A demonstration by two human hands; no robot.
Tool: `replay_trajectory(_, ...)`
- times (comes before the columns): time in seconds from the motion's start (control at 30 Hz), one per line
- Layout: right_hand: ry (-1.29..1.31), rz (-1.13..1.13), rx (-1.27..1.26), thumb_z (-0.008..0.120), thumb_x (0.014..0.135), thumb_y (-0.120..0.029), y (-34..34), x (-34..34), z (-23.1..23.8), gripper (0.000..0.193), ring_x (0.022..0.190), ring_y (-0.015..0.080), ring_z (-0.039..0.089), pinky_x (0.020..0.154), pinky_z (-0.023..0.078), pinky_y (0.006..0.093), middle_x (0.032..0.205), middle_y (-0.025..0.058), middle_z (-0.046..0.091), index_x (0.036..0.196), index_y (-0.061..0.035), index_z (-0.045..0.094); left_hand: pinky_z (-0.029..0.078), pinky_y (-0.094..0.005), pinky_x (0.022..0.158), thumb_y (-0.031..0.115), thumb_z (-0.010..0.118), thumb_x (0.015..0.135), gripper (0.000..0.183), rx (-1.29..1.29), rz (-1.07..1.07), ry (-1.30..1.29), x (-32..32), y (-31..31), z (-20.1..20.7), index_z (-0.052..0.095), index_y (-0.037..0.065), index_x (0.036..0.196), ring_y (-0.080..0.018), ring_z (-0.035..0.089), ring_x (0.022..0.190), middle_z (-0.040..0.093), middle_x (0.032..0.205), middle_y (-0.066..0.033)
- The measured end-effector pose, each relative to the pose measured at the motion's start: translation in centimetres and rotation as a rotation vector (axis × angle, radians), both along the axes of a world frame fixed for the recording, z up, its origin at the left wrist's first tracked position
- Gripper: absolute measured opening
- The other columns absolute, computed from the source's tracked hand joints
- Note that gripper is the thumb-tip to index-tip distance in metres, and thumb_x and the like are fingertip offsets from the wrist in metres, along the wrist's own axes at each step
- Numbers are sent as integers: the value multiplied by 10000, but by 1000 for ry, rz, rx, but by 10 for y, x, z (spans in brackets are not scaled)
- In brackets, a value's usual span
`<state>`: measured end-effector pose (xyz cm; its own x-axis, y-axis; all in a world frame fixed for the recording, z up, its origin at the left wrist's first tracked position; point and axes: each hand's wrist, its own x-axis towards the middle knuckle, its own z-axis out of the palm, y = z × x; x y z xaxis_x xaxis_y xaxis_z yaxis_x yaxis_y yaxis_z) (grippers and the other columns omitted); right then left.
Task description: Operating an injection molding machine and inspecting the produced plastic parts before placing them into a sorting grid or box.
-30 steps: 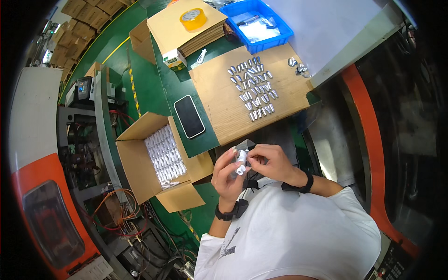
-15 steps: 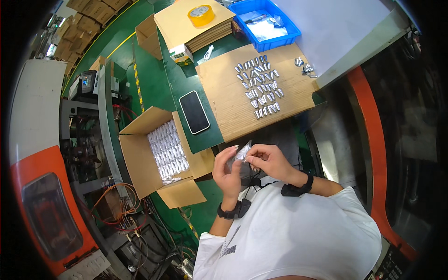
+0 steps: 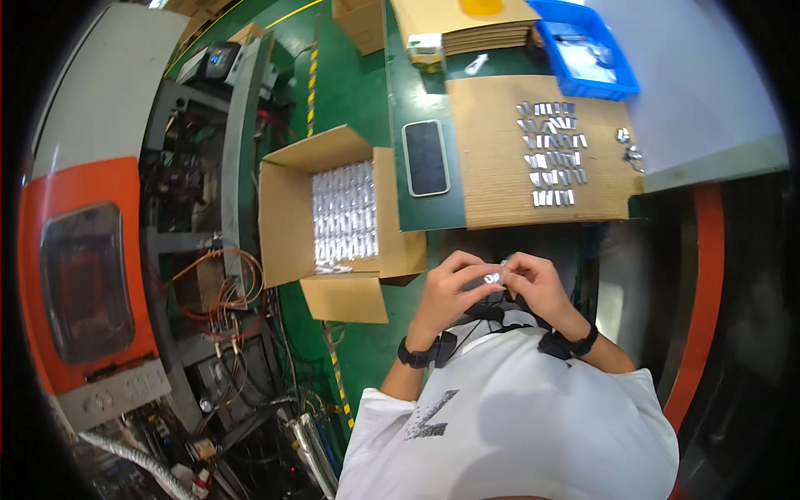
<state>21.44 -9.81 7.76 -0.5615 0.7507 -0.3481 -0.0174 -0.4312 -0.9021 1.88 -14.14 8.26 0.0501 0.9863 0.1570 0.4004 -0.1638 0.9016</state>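
Close to my body, a small silvery, clear-wrapped piece (image 3: 492, 278) is pinched between both hands. My left hand (image 3: 450, 287) grips it with thumb and fingers; my right hand (image 3: 537, 287) holds its other end, with the fingertips closed together. The fingers cover most of it. Beyond my hands, a flat cardboard sheet (image 3: 492, 187) on the green table carries rows of small silver metal pieces (image 3: 554, 158). To the left stands an open cardboard box (image 3: 282, 200), where rows of clear-wrapped pieces (image 3: 346, 212) are packed.
A phone (image 3: 426, 158) lies beside the sheet. Behind are a blue tray (image 3: 567, 79), stacked cardboard (image 3: 492, 37), a small box (image 3: 426, 52) and a white item (image 3: 477, 64). Loose silver bits (image 3: 633, 157) rest at the sheet's right edge. An orange-and-grey machine (image 3: 92, 283) stands left.
My view has turned left, so the table and box appear further right and more upright. The clear wrap stood out more between my hands before; now my fingers close around a smaller bundle.
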Motion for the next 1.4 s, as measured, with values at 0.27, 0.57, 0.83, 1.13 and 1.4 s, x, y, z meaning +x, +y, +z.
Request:
replay_trajectory(0.27,-20,60,-47,601,981,-83,-1,-14,-12,97,713,57,565,662,473,225,779,0,609,993,3,642,519,-269,695,59,766,832,213,-274,312,-158,-130,-43,-61,748,47,1045,-112,647,815,675,900,-27)
replay_trajectory(0.57,-199,-7,-6,604,977,-97,-4,-10,-30,120,719,60,584,663,483,225,789,10,628,1002,9,654,529,-313,777,235,752,866,309,-555,774,158,-347,-90,-244,731,-4,1062,-167,676,867,729,940,-94)
replay_trajectory(0.83,-338,-168,53,602,969,-89,-16,-8,-38,129,709,70,593,658,489,232,777,12,637,1021,7,670,548,-370,754,256,762,825,263,-823,605,583,-383,-76,-312,756,58,997,-240,716,846,749,915,-105)
replay_trajectory(1.13,-392,-142,36,598,972,-90,-21,-33,-43,128,716,72,604,667,497,232,795,12,642,1016,10,666,538,-422,815,259,814,764,304,-829,667,830,-373,-74,-318,711,58,968,-294,696,927,734,975,-112)
replay_trajectory(1.4,-450,-138,108,588,961,-70,-18,-41,-37,130,724,83,620,678,509,239,798,26,655,1014,15,670,493,-496,833,493,524,958,511,-882,467,733,-364,-66,-322,677,7,990,-409,646,950,692,994,-219)
